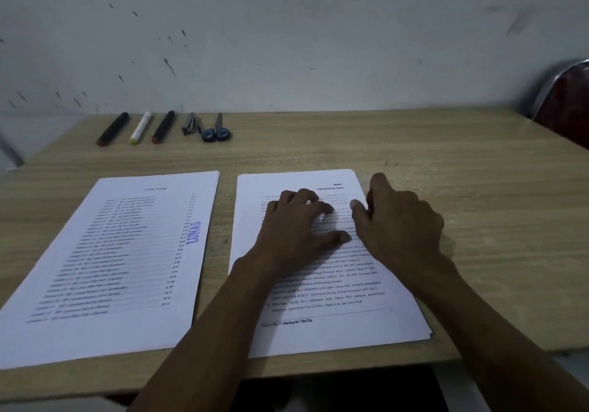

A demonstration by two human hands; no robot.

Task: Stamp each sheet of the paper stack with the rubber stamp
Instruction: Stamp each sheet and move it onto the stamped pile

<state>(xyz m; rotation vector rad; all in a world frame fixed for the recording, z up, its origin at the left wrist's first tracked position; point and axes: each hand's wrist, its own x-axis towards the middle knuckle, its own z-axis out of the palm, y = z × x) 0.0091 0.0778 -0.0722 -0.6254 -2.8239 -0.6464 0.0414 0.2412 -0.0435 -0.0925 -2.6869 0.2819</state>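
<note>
Fingers, left hand [298, 220]: we record them spread and lightly bent, the tips pressing flat on the top sheet of the right-hand stack of white printed paper [318, 332]; nothing is gripped. We judge this a hold-down, keeping the sheet from sliding.

Fingers, right hand [398, 220]: curled, at the stack's right edge near the upper corner. A dark sliver shows between thumb and forefinger; we cannot tell whether it is the rubber stamp, shadow, or nothing, so whether this hand has hold of anything is left undecided. No stamp is plainly visible anywhere else on the tabletop.

Right-hand stack: headed "BAB I PENDAHULUAN", no stamp mark on the part that shows. Long axis runs away from the person, leaning slightly left at the far end; the text reads upright from the person's side. We take this for the pile waiting to be stamped.

Left-hand stack of white printed sheets [111, 284]: just beside the first, apart from it by a strip of bare wood. Its top sheet carries a purple "LUNAS" stamp mark [193, 232] near the right margin, the letters running along the sheet's long side. Long axis leans right at the far end. Presumably the finished pile.

Pale wood-grain tabletop [446, 156]: carries both stacks. Along its far edge, well apart from the work: three marker pens [137, 128] and blue-handled scissors [216, 131].
</note>
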